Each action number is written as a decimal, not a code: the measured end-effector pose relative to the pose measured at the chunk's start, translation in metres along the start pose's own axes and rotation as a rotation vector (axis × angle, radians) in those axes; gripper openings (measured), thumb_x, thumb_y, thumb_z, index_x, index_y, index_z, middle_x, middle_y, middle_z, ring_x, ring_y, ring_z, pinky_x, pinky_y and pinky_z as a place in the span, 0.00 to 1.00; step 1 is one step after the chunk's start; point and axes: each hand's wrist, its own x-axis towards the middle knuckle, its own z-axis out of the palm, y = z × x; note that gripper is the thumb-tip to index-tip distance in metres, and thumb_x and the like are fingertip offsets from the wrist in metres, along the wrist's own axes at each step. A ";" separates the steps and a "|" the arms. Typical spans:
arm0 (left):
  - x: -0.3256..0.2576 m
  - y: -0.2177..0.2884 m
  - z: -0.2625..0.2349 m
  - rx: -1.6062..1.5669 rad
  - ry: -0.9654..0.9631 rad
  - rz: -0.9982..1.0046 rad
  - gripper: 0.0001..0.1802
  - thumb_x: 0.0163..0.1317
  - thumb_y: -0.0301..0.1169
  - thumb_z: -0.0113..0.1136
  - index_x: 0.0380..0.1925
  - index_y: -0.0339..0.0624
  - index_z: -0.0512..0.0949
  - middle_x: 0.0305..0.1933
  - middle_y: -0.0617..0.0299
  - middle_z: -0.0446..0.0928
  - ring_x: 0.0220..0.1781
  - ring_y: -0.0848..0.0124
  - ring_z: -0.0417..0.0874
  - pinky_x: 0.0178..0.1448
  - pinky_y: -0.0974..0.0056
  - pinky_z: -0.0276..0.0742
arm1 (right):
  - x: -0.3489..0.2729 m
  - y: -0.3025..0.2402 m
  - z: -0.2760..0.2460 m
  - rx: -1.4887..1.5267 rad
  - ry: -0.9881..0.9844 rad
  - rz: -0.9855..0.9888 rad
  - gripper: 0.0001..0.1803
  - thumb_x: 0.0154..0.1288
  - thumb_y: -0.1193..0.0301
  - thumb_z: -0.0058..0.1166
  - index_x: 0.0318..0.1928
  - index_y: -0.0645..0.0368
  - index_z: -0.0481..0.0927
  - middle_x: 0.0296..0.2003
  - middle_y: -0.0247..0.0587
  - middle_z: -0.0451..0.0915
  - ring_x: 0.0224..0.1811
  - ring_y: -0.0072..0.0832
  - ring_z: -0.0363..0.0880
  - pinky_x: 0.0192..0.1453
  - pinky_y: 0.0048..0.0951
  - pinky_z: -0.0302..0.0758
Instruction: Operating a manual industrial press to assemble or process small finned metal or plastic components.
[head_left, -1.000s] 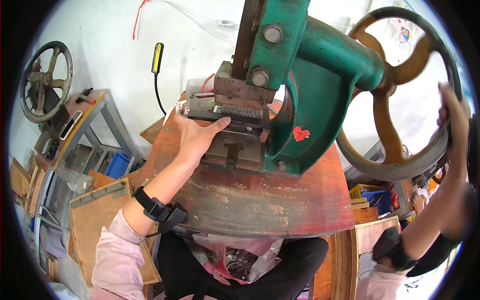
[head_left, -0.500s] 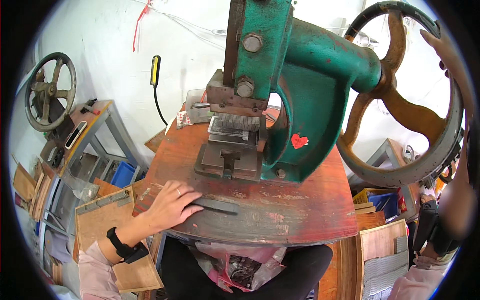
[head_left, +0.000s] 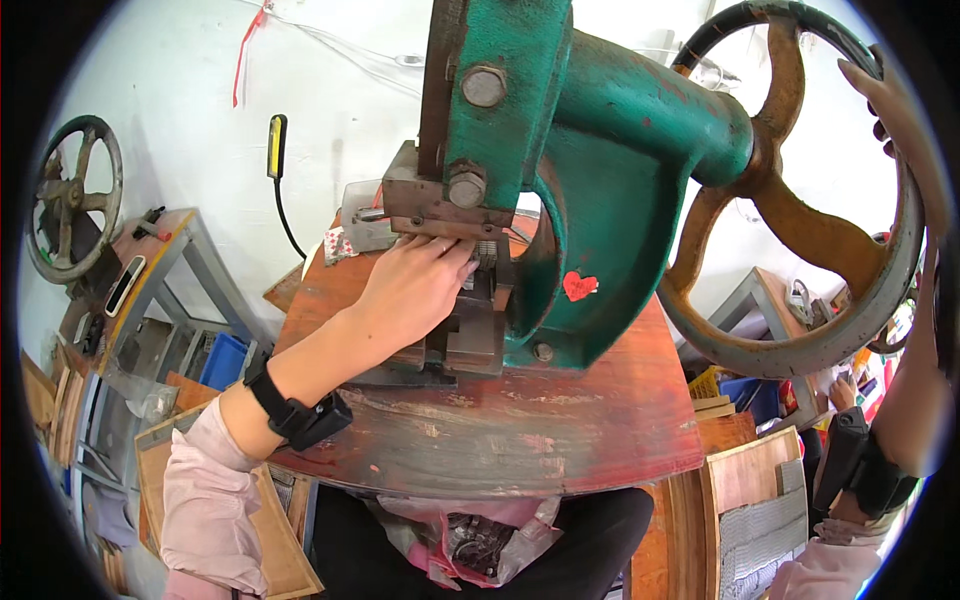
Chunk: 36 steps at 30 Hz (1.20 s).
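At the green hand press (head_left: 620, 270), my left hand (head_left: 420, 280) reaches in beneath the ram block (head_left: 440, 195). Its fingers are bent together at the ridged metal die (head_left: 487, 258); what they pinch, if anything, is hidden. The slotted steel base (head_left: 470, 335) lies under the palm. A dark flat strip (head_left: 405, 379) rests on the wooden table beside the base, partly below my left forearm. At the far right, my right hand (head_left: 895, 110) is closed around the black-wrapped rim of the large handwheel (head_left: 850, 310).
The worn red-brown table (head_left: 540, 440) bears the press. A plastic bag with dark pieces (head_left: 480, 545) sits on my lap. Wooden trays stand left and right, the right tray (head_left: 765, 540) holding grey strips. Another handwheel (head_left: 75, 195) is far left. A person's hand (head_left: 843, 390) shows at right.
My left hand has moved from the dark strip on the table up to the die under the ram. The strip now lies closer to the base. My right hand stays on the handwheel.
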 end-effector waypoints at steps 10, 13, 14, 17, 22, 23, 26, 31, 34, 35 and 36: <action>-0.029 0.026 -0.010 0.190 0.104 0.065 0.19 0.57 0.32 0.59 0.47 0.31 0.75 0.45 0.48 0.76 0.49 0.54 0.75 0.53 0.57 0.71 | 0.093 0.052 0.056 0.208 0.109 -0.274 0.23 0.64 0.54 0.51 0.44 0.63 0.72 0.19 0.37 0.70 0.19 0.25 0.75 0.18 0.28 0.72; -0.051 0.033 -0.040 -0.055 -0.023 -0.088 0.20 0.60 0.34 0.57 0.48 0.30 0.74 0.45 0.45 0.76 0.47 0.54 0.77 0.51 0.58 0.73 | 0.086 0.061 0.046 0.119 0.293 -0.337 0.23 0.61 0.59 0.55 0.47 0.66 0.74 0.34 0.58 0.80 0.33 0.45 0.82 0.39 0.41 0.78; -0.061 0.034 -0.051 -0.313 -0.086 -0.201 0.21 0.62 0.36 0.56 0.48 0.29 0.74 0.45 0.45 0.77 0.44 0.54 0.79 0.48 0.59 0.76 | 0.079 0.064 0.045 0.072 0.429 -0.321 0.21 0.63 0.59 0.52 0.49 0.63 0.75 0.39 0.57 0.80 0.44 0.49 0.79 0.50 0.42 0.73; -0.112 0.047 -0.080 -1.591 -0.166 -0.952 0.21 0.65 0.38 0.54 0.50 0.31 0.73 0.43 0.47 0.78 0.37 0.58 0.82 0.38 0.60 0.79 | 0.039 0.078 0.052 0.171 0.919 -0.588 0.16 0.65 0.65 0.51 0.49 0.60 0.77 0.40 0.53 0.80 0.43 0.47 0.79 0.48 0.40 0.74; -0.217 0.074 -0.080 -2.116 -0.083 -1.195 0.19 0.65 0.39 0.55 0.47 0.33 0.75 0.39 0.53 0.81 0.35 0.63 0.83 0.34 0.62 0.81 | -0.130 0.073 0.136 0.865 0.497 -0.815 0.15 0.49 0.86 0.56 0.39 0.62 0.77 0.35 0.47 0.79 0.39 0.42 0.77 0.47 0.39 0.72; -0.223 0.085 -0.078 -2.157 -0.089 -1.253 0.19 0.66 0.39 0.54 0.46 0.33 0.75 0.39 0.53 0.81 0.35 0.63 0.83 0.35 0.62 0.81 | -0.161 0.076 0.160 0.898 0.258 -0.760 0.16 0.47 0.84 0.58 0.41 0.63 0.76 0.36 0.48 0.77 0.41 0.43 0.76 0.48 0.40 0.71; -0.244 0.104 -0.068 -2.246 -0.116 -1.248 0.20 0.67 0.38 0.51 0.49 0.33 0.73 0.44 0.50 0.79 0.39 0.60 0.82 0.37 0.59 0.79 | -0.237 0.068 0.211 0.868 -0.170 -0.572 0.15 0.60 0.74 0.55 0.47 0.64 0.73 0.41 0.54 0.74 0.45 0.49 0.71 0.50 0.43 0.69; -0.260 0.121 -0.043 -2.283 -0.207 -1.301 0.20 0.68 0.38 0.50 0.52 0.33 0.71 0.48 0.48 0.77 0.41 0.56 0.81 0.38 0.58 0.78 | -0.273 0.057 0.243 0.730 -0.365 -0.561 0.17 0.60 0.69 0.56 0.47 0.66 0.74 0.39 0.57 0.74 0.45 0.51 0.71 0.51 0.44 0.69; -0.262 0.135 -0.026 -2.250 -0.278 -1.390 0.20 0.68 0.37 0.49 0.53 0.32 0.71 0.48 0.48 0.77 0.41 0.57 0.81 0.37 0.58 0.78 | -0.277 0.061 0.248 0.779 -0.330 -0.584 0.14 0.60 0.69 0.56 0.43 0.66 0.76 0.34 0.54 0.75 0.42 0.49 0.72 0.47 0.42 0.71; -0.263 0.138 -0.019 -2.232 -0.309 -1.423 0.20 0.68 0.37 0.49 0.53 0.32 0.71 0.48 0.49 0.77 0.41 0.57 0.81 0.37 0.59 0.78 | -0.277 0.064 0.248 0.780 -0.326 -0.572 0.13 0.60 0.69 0.56 0.42 0.65 0.76 0.33 0.54 0.75 0.41 0.48 0.73 0.46 0.43 0.71; -0.264 0.141 -0.007 -2.227 -0.382 -1.416 0.21 0.69 0.37 0.47 0.53 0.31 0.71 0.48 0.48 0.77 0.42 0.56 0.81 0.37 0.59 0.79 | -0.277 0.067 0.249 0.770 -0.325 -0.566 0.12 0.60 0.69 0.56 0.40 0.65 0.76 0.33 0.53 0.75 0.41 0.48 0.73 0.46 0.42 0.71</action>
